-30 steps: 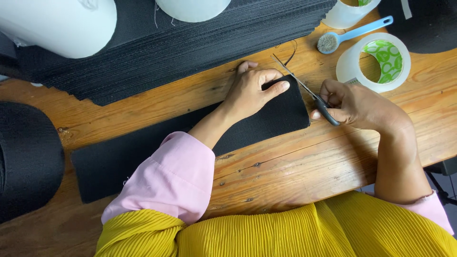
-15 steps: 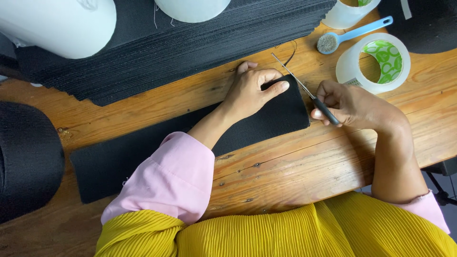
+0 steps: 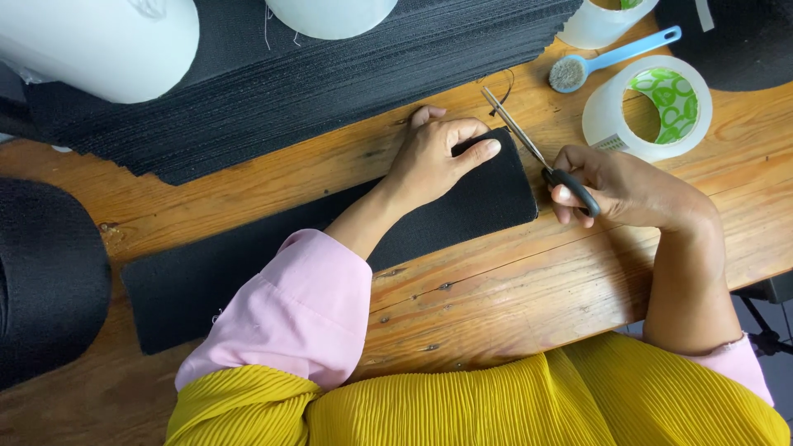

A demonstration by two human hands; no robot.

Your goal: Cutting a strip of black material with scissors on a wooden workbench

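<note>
A long black fabric strip (image 3: pixel 198 277) lies flat across the wooden table (image 3: pixel 496 289). My left hand (image 3: pixel 434 157) presses flat on the strip's right end, fingers spread toward its top corner. My right hand (image 3: pixel 619 186) grips black-handled scissors (image 3: pixel 533 149), whose thin blades point up and left along the strip's right edge. The blades look nearly closed, just off the strip's upper right corner. A loose black thread (image 3: pixel 504 87) curls on the wood above the blade tips.
A thick stack of black fabric pieces (image 3: pixel 330 74) fills the back of the table. Two white rounded objects (image 3: pixel 99 45) sit on it. A clear tape roll (image 3: pixel 648 107), a small blue-handled brush (image 3: pixel 611 58) and a white cup (image 3: pixel 599 21) stand at the right. A black roll (image 3: pixel 45 277) sits at the left.
My right hand has drawn the scissors slightly right and down, away from the strip's corner. My left hand stays pressed on the strip.
</note>
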